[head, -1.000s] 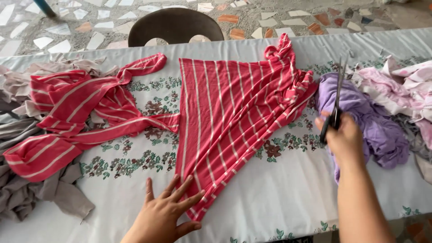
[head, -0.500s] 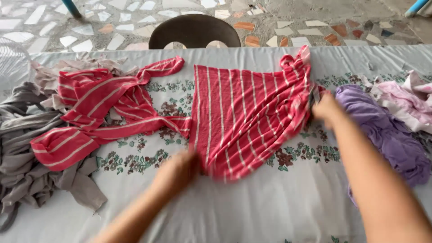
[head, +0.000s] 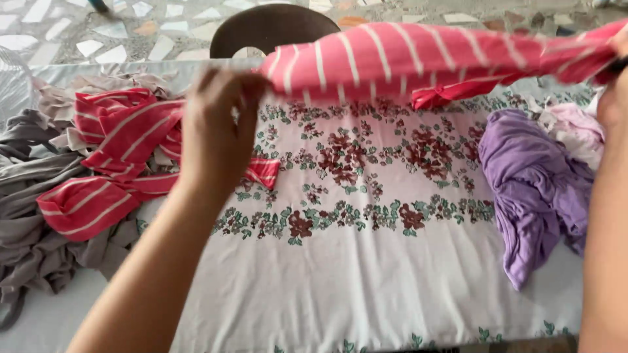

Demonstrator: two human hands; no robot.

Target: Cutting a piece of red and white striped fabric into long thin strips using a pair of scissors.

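A pink cloth with white stripes (head: pixel 418 62) hangs stretched in the air above the table. My left hand (head: pixel 219 127) pinches its left end. At the frame's right edge my right hand (head: pixel 613 98) grips the cloth's right end; a dark scissor handle (head: pixel 618 65) shows in that hand too. Under the lifted cloth lies a white tablecloth with a flower print (head: pixel 366 261).
Another pink striped piece (head: pixel 111 163) lies at the left on grey fabric (head: pixel 29 229). Purple cloth (head: pixel 536 189) and pale pink cloth (head: pixel 579 131) are piled at the right. A dark chair back (head: pixel 275 26) stands behind the table on a mosaic floor.
The striped cloth lay flat on the table; both hands have taken its ends and lifted it up. The flowered tablecloth beneath is now uncovered.
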